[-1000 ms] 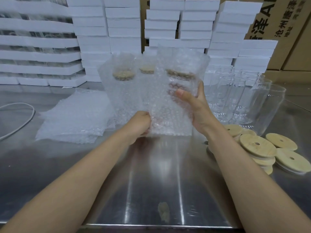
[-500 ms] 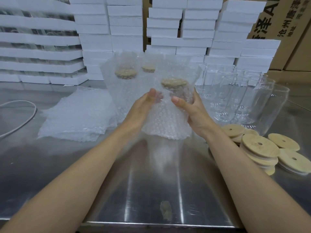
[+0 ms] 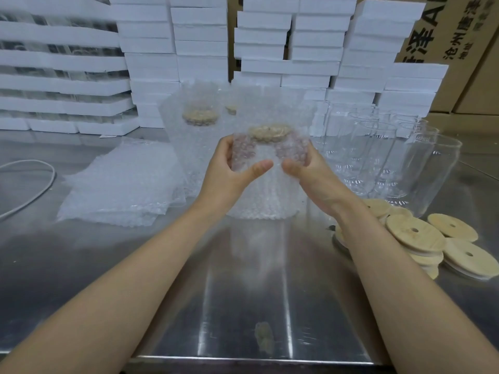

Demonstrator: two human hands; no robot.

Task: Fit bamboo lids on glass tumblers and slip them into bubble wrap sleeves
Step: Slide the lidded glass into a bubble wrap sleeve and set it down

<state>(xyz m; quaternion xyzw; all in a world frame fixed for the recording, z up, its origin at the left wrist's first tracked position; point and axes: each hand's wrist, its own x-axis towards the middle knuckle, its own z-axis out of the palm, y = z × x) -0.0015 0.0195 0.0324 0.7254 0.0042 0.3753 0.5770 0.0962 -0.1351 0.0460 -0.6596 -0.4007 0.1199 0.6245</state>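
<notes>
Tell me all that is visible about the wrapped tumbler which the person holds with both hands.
The wrapped tumbler stands upright on the steel table, in the middle of the view. A clear bubble wrap sleeve covers it fully, and its open top rises above the round bamboo lid, which shows pale tan through the bubbles. The glass itself is hard to see. The left hand and right hand grip the upper part from both sides, thumbs in front, nearly meeting. Other wrapped tumblers stand behind it.
</notes>
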